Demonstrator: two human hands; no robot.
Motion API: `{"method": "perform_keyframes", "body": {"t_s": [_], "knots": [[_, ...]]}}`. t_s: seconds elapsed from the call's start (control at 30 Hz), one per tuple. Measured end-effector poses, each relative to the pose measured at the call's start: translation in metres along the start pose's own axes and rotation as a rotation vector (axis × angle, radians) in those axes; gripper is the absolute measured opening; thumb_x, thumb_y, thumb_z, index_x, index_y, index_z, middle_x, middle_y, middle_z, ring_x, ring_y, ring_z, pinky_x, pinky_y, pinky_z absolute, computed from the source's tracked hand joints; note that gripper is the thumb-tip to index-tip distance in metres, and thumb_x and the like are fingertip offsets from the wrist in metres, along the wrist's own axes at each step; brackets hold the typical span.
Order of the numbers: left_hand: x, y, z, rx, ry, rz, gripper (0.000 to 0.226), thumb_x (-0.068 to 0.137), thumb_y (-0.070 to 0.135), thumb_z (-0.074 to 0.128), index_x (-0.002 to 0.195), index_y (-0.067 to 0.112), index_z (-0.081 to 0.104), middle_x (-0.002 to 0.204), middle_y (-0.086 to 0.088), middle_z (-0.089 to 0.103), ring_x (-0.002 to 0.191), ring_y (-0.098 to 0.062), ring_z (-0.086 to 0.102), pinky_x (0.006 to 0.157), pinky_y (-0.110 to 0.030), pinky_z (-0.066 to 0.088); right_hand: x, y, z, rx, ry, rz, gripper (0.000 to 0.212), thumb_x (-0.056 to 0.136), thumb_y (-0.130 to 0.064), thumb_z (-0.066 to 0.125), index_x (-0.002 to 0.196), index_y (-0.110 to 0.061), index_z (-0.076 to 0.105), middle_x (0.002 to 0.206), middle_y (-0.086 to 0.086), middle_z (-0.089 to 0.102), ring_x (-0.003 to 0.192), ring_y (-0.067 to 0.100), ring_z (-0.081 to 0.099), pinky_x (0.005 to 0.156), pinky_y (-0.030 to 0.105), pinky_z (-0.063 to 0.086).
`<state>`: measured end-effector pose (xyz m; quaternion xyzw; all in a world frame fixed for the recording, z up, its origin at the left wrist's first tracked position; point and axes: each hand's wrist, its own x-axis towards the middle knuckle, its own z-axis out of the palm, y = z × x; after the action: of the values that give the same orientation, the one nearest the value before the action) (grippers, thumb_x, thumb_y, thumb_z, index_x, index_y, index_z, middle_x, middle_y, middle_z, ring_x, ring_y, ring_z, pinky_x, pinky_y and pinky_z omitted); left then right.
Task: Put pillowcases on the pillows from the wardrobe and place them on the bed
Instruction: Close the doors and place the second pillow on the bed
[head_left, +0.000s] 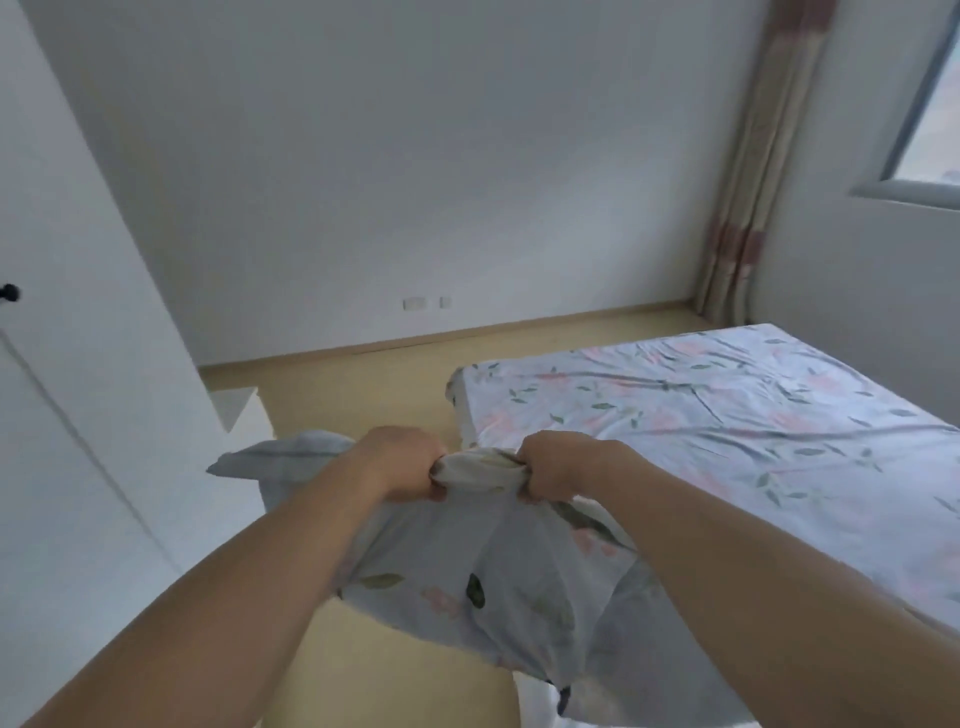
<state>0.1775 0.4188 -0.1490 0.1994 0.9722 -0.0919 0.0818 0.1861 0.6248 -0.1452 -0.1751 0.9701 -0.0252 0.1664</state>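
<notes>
I see through one wide-angle camera worn on the person's head, looking forward and down. Both forearms reach in from the bottom edge, very near the lens. The bed (727, 426) lies ahead to the right, a white wardrobe door (78, 364) close on the left, the far wall (415, 156) straight ahead.

No readable text anywhere; pic possibly too blurry.

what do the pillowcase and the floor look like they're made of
Pillowcase: thin woven fabric, probably cotton, matte; it bunches and creases in both hands, with a printed floral pattern. Floor: smooth pale wood-look boards, maybe laminate, with a slight sheen.
</notes>
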Motion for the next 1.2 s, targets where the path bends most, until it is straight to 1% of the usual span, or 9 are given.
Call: {"method": "perform_keyframes", "body": {"t_s": [0.17, 0.27, 0.33, 0.5, 0.6, 0.83, 1.0, 1.1, 1.2], "knots": [[0.095, 0.050, -0.038, -0.052, 0.098, 0.196, 0.028, 0.085, 0.044, 0.063, 0.068, 0.025, 0.051, 0.085, 0.002, 0.060, 0.078, -0.017, 0.056, 0.065, -0.030, 0.039, -0.009, 0.089, -0.009, 0.098, 0.161, 0.259, 0.013, 0.084, -0.025, 0.056, 0.086, -0.013, 0.061, 0.087, 0.005, 0.063, 0.078, 0.024, 0.061, 0.064, 0.030, 0.046], [0.137, 0.063, -0.056, -0.157, 0.197, 0.314, 0.028, 0.088, 0.032, 0.060, 0.064, 0.023, 0.049, 0.089, 0.000, 0.053, 0.087, -0.020, 0.054, 0.074, -0.032, 0.039, -0.001, 0.117, -0.011, 0.138, 0.318, 0.425, 0.015, 0.082, -0.021, 0.054, 0.092, -0.016, 0.064, 0.088, 0.004, 0.065, 0.080, 0.025, 0.062, 0.063, 0.030, 0.047], [0.162, 0.058, -0.064, -0.191, 0.230, 0.380, 0.029, 0.089, 0.024, 0.056, 0.062, 0.021, 0.047, 0.093, -0.005, 0.056, 0.089, -0.023, 0.056, 0.071, -0.029, 0.037, 0.014, 0.120, -0.011, 0.147, 0.423, 0.526, 0.012, 0.080, -0.016, 0.051, 0.087, -0.018, 0.061, 0.083, 0.002, 0.061, 0.078, 0.024, 0.061, 0.062, 0.030, 0.047], [0.225, -0.002, -0.065, -0.193, 0.233, 0.440, 0.028, 0.088, 0.026, 0.055, 0.062, 0.021, 0.046, 0.078, 0.000, 0.056, 0.079, -0.022, 0.056, 0.065, -0.030, 0.039, 0.082, 0.107, -0.024, 0.052, 0.544, 0.586, 0.006, 0.080, -0.014, 0.049, 0.083, -0.019, 0.051, 0.083, 0.000, 0.051, 0.085, 0.025, 0.058, 0.066, 0.030, 0.038], [0.259, -0.048, -0.063, -0.126, 0.223, 0.491, 0.023, 0.087, 0.021, 0.051, 0.065, 0.022, 0.046, 0.085, -0.003, 0.060, 0.079, -0.024, 0.057, 0.066, -0.031, 0.042, 0.131, 0.090, -0.040, 0.038, 0.551, 0.632, 0.011, 0.080, -0.014, 0.051, 0.089, -0.019, 0.055, 0.092, 0.001, 0.057, 0.088, 0.025, 0.058, 0.068, 0.029, 0.038], [0.333, -0.153, -0.088, -0.125, 0.288, 0.557, 0.028, 0.083, 0.013, 0.049, 0.059, 0.022, 0.037, 0.076, -0.001, 0.047, 0.072, -0.024, 0.046, 0.063, -0.029, 0.034, 0.241, 0.059, -0.084, 0.047, 0.613, 0.706, 0.005, 0.079, -0.018, 0.051, 0.083, -0.021, 0.054, 0.090, 0.000, 0.059, 0.087, 0.023, 0.059, 0.068, 0.029, 0.040], [0.401, -0.205, -0.085, -0.270, 0.400, 0.551, 0.025, 0.081, 0.012, 0.048, 0.060, 0.019, 0.038, 0.079, -0.008, 0.057, 0.072, -0.029, 0.049, 0.062, -0.031, 0.033, 0.316, 0.070, -0.101, 0.111, 0.724, 0.764, 0.009, 0.076, -0.021, 0.054, 0.084, -0.023, 0.056, 0.089, -0.003, 0.062, 0.088, 0.023, 0.059, 0.065, 0.030, 0.037], [0.450, -0.229, -0.079, -0.294, 0.438, 0.565, 0.021, 0.080, 0.013, 0.049, 0.062, 0.017, 0.041, 0.076, -0.007, 0.057, 0.070, -0.031, 0.049, 0.059, -0.031, 0.032, 0.368, 0.087, -0.100, 0.099, 0.750, 0.791, 0.017, 0.080, -0.025, 0.054, 0.096, -0.024, 0.057, 0.098, -0.003, 0.063, 0.094, 0.024, 0.059, 0.071, 0.031, 0.038], [0.511, -0.252, -0.073, -0.267, 0.442, 0.604, 0.014, 0.081, 0.014, 0.049, 0.067, 0.017, 0.049, 0.082, -0.010, 0.064, 0.073, -0.033, 0.055, 0.060, -0.032, 0.034, 0.428, 0.109, -0.101, 0.098, 0.763, 0.819, 0.015, 0.082, -0.025, 0.054, 0.096, -0.023, 0.057, 0.098, -0.002, 0.064, 0.094, 0.024, 0.059, 0.069, 0.030, 0.036]]}}
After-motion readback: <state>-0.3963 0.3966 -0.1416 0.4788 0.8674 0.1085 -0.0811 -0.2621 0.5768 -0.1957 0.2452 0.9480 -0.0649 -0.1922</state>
